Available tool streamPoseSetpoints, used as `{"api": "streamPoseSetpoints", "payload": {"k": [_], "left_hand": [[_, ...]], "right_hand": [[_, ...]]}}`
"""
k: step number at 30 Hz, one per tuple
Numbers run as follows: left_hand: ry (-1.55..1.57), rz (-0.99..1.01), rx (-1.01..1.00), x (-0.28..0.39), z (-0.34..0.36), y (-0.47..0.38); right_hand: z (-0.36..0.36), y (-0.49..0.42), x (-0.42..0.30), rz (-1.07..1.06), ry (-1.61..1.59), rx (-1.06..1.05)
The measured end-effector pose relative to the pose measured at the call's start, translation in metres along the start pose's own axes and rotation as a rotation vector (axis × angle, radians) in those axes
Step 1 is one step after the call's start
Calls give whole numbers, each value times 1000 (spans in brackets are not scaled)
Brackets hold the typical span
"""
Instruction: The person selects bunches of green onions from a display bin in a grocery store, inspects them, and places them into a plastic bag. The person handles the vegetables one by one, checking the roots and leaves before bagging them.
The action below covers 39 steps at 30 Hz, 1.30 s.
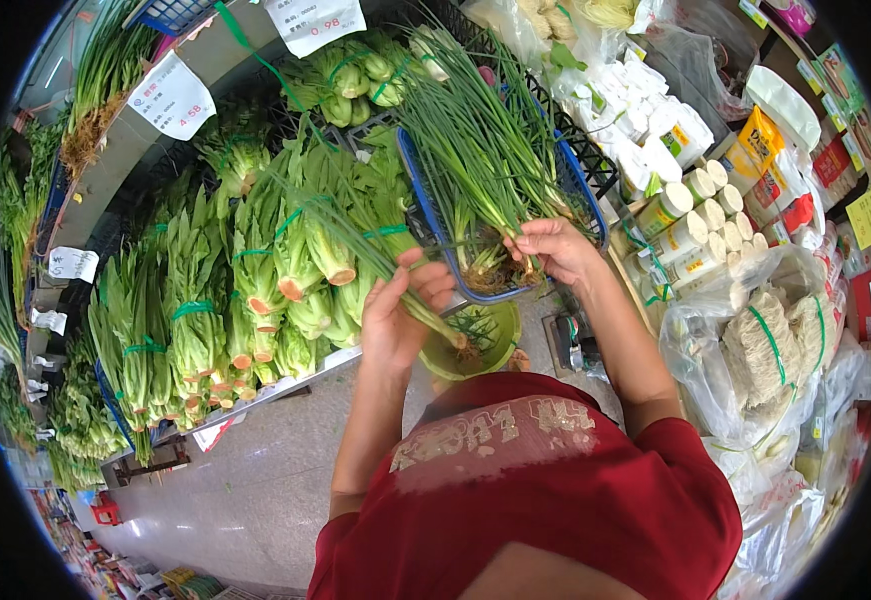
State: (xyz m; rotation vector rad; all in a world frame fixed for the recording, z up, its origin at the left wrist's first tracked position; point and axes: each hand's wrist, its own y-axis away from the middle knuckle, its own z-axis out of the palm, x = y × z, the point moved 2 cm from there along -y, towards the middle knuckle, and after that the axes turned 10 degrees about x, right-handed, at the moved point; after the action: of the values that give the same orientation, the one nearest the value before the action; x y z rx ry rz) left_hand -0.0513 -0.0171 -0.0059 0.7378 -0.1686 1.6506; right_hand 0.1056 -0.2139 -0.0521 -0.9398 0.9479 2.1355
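My left hand (403, 306) has a few green onions (428, 315) across its palm, held by the thumb, their roots pointing down right and their leaves lying over the lettuce bundles (326, 244). With thumb and fingers my right hand (548, 247) pinches green onion stalks near their roots, at the front of a blue plastic basket (419, 201). More green onions (473, 142) fill that basket, leaves pointing up left. Below the basket stands a yellow-green bowl (509, 341) with green scraps in it.
Green-taped leafy bundles (195, 307) cover the shelf on the left, behind its metal edge (330, 365). Wrapped noodle rolls (679, 232) and bagged dried noodles (769, 349) crowd the right side. Paper price signs (172, 96) stand at the upper left.
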Motion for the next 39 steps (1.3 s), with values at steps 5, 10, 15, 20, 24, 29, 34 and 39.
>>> {"api": "streamPoseSetpoints", "payload": {"k": [5,10,15,20,24,29,34,39], "left_hand": [[-48,-41,77,-13,-3,-22],[-27,-129,6,-23,-5,-39],[-24,-147,16,-23,0,-39],[-31,-135,50,-22,-9,-38],[-48,-96,122,-17,-5,-33],[-122,4,70,-4,-12,-24],[-134,156,82,24,-6,-6],[-46,255,42,43,0,8]], "right_hand": [[21,18,12,29,-4,-59],[46,33,30,50,111,-123],[54,38,42,45,124,-126],[54,43,41,98,159,-86],[50,47,36,81,205,-35],[21,48,52,-92,411,-126],[5,60,73,-104,1028,-276],[-38,28,159,12,1835,-318]]}}
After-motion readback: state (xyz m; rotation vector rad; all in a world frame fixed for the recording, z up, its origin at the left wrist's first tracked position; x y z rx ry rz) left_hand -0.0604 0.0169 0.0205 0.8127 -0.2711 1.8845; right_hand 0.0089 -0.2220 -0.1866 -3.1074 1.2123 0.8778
